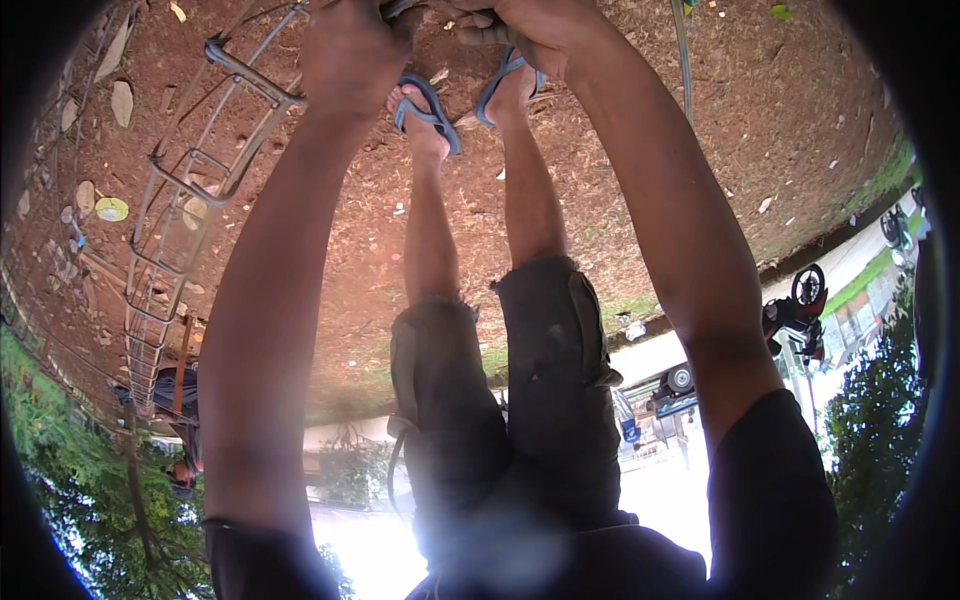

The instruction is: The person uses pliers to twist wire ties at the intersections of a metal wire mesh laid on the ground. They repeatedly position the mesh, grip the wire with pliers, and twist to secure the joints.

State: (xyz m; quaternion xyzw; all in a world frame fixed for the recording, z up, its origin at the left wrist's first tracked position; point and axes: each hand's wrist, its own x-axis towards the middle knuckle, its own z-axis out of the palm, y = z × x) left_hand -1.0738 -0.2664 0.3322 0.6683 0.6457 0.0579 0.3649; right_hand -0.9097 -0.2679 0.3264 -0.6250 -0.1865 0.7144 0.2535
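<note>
My left hand (pixel 355 50) is closed at the top edge of the view, its knuckles cut off by the frame. My right hand (pixel 535 30) is close by on its right, with the fingers curled. Between them shows part of a dark, thin item (pixel 400 8); most of it lies outside the view, so its kind cannot be made out. Beside my left hand runs a long metal rod cage (pixel 165 260), built of lengthwise bars with rectangular ties across them. Whether my left hand touches the cage is hidden.
Reddish soil (pixel 620 220) with dry leaves surrounds my feet in blue flip-flops (pixel 430 115). A thin rod (pixel 684 60) stands out right of my right hand. A person (pixel 185 440) is partly visible past the cage. A motorcycle (pixel 800 310) is beyond my right arm.
</note>
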